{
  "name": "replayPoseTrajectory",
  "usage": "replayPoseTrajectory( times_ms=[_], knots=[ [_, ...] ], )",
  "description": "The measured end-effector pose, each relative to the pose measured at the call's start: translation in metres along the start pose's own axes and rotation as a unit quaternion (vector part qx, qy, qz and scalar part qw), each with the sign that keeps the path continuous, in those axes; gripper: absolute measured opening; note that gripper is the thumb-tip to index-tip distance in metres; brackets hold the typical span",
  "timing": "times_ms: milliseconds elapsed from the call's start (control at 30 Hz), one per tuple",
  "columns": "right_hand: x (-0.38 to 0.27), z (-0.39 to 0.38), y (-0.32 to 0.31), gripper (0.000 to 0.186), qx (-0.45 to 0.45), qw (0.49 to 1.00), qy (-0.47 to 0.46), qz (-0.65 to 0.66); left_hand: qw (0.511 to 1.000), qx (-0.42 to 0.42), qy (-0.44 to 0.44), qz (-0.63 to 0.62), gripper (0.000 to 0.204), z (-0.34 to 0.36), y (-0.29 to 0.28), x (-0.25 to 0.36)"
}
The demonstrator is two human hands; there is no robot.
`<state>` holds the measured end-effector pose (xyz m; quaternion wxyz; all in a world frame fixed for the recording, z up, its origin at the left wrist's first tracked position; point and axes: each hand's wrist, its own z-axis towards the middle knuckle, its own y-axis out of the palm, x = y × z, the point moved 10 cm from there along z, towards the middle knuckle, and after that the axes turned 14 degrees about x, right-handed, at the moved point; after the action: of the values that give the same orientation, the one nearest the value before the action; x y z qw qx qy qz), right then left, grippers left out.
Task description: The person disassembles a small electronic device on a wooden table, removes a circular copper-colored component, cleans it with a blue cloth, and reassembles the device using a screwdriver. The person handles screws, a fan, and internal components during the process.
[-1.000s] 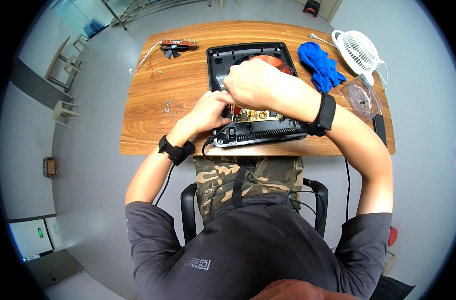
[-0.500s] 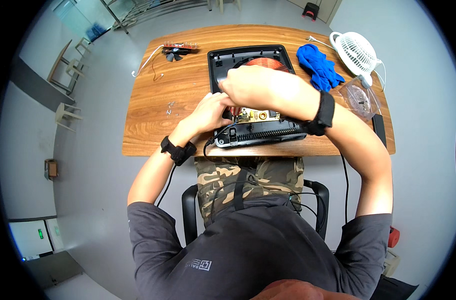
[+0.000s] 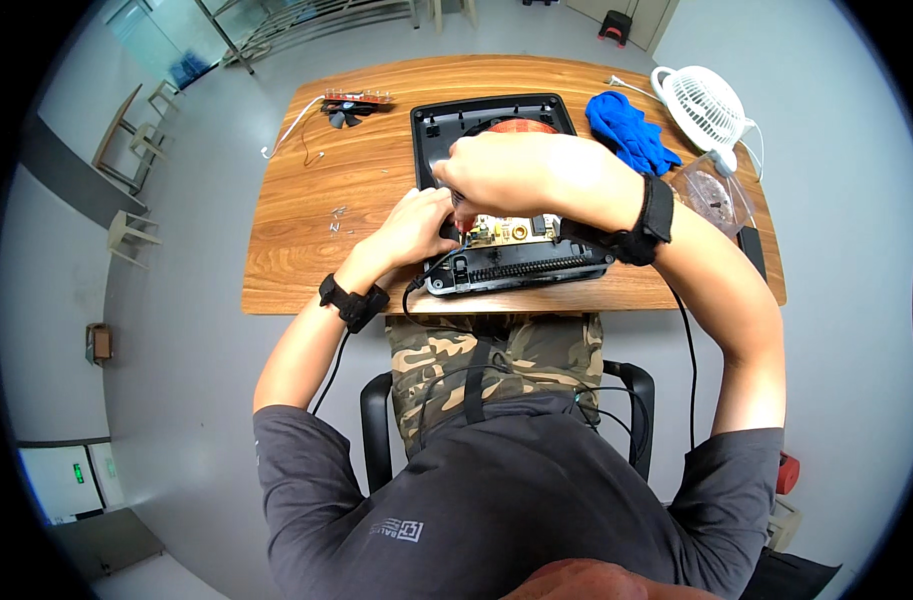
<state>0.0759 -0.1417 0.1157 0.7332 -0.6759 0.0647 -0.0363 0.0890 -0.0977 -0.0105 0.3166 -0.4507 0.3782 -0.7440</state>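
Observation:
An opened induction cooker housing (image 3: 431, 150) of black plastic lies before me. At its far side an orange-red copper coil (image 3: 524, 127) shows, partly behind my right arm. A tan circuit board (image 3: 506, 232) with small parts sits on the near side. My right hand (image 3: 501, 172) is closed around a screwdriver (image 3: 465, 222), whose red part shows below the fingers, pointing down at the board's left end. Close against it, my left hand (image 3: 416, 226) has its fingers bent together at the housing's left edge; what they grip is hidden. A black power cord (image 3: 413, 290) leaves the near left corner.
Several loose screws (image 3: 337, 216) lie on the wooden table (image 3: 301, 260) at left. Behind them are a small black fan (image 3: 345, 117) and a red circuit board (image 3: 361, 97). A blue cloth (image 3: 631, 132), white fan (image 3: 704, 105) and clear plastic container (image 3: 714, 195) stand at right.
The whole view has shifted slightly. Both hands stay at the same place on the housing, with the right wrist turned a little around the screwdriver.

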Motion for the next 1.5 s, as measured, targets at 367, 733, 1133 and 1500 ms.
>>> replayPoseTrajectory(
  times_ms=[367,733,1133,1500],
  knots=[
    [0.007,-0.015,-0.012,0.034,0.041,0.997,0.065,0.001,1.000,0.007,0.004,0.025,0.045,-0.001,0.004,-0.007],
    [0.000,0.002,-0.006,0.047,0.086,0.992,0.001,-0.095,0.999,-0.035,-0.025,0.006,0.043,0.002,0.001,0.002],
    [0.002,0.000,0.000,0.032,0.044,0.998,-0.006,0.038,0.999,-0.012,0.021,0.034,0.045,-0.002,0.005,-0.004],
    [0.009,-0.007,-0.007,0.033,0.076,0.995,0.058,0.036,0.999,-0.003,0.020,0.048,0.047,0.001,0.000,0.001]
  ],
)
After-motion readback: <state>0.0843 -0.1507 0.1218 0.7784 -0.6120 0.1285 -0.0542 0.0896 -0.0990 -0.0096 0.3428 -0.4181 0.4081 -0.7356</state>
